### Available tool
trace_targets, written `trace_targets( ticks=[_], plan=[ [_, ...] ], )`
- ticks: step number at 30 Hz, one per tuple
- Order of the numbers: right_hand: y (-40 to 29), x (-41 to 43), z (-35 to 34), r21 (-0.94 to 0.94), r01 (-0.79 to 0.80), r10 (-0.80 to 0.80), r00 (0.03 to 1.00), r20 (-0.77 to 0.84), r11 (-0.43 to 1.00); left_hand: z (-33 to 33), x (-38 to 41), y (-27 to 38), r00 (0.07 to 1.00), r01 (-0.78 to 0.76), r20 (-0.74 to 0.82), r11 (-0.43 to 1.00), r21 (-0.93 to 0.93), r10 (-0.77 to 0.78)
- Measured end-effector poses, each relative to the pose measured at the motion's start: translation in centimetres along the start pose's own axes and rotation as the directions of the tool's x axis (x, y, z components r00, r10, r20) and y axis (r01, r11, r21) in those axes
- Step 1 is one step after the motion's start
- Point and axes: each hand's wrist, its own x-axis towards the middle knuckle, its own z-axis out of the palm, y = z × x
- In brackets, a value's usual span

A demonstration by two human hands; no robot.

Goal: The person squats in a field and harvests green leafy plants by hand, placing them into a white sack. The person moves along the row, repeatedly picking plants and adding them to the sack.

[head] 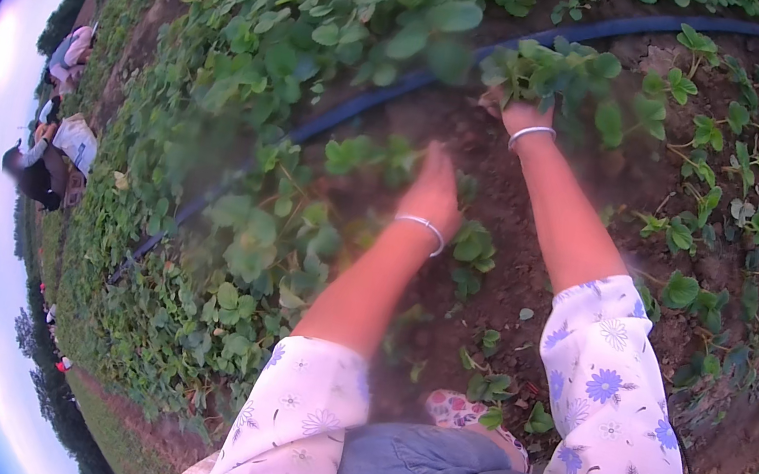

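Note:
My right hand (523, 115), with a pale bangle at its wrist, is closed around the base of a bunch of leafy strawberry plants (558, 67). The bunch's leaves fan out beyond the fingers, just in front of the dark blue hose (606, 30). Nearer to me, my left hand (433, 189) is blurred above the brown soil (502, 190). Its fingers point away from me, beside a small green sprig (356, 154); the blur hides whether they touch or hold anything. Dense strawberry foliage (281, 60) grows to the left of both hands.
The blue hose runs diagonally across the bed through the foliage. Rooted runners (685, 230) spread over soil on the right. My patterned shoe (459, 411) is close to small seedlings (490, 386). At far left, people (45, 167) crouch beside a white sack (76, 142).

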Motion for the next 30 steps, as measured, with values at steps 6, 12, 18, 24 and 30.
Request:
trace_targets(
  ticks=[6,12,18,24,30],
  plan=[
    [-3.3,-3.5,0.7,0.4,-0.268,0.196,0.957,0.213,0.876,2.2,-0.3,-1.8,0.957,-0.194,-0.234,0.979,-0.068,0.173],
    [-3.4,-5.7,-2.9,0.377,-0.443,0.357,0.892,0.278,0.813,1.6,0.8,-1.9,0.874,-0.078,-0.485,0.976,-0.202,-0.031],
    [-0.2,-6.8,-0.5,0.455,-0.498,0.373,0.864,0.339,0.738,1.7,3.2,-4.1,0.825,0.05,-0.386,0.735,-0.677,-0.412],
    [0.6,-6.1,-0.3,0.429,-0.478,0.342,0.869,0.357,0.767,0.8,3.8,-3.5,0.825,0.061,0.133,-0.147,-0.987,-0.55],
    [0.4,-6.7,0.4,0.041,0.086,-0.095,0.879,0.467,0.995,0.0,4.1,-3.3,0.842,-0.052,0.164,-0.379,-0.924,-0.515]
  ],
)
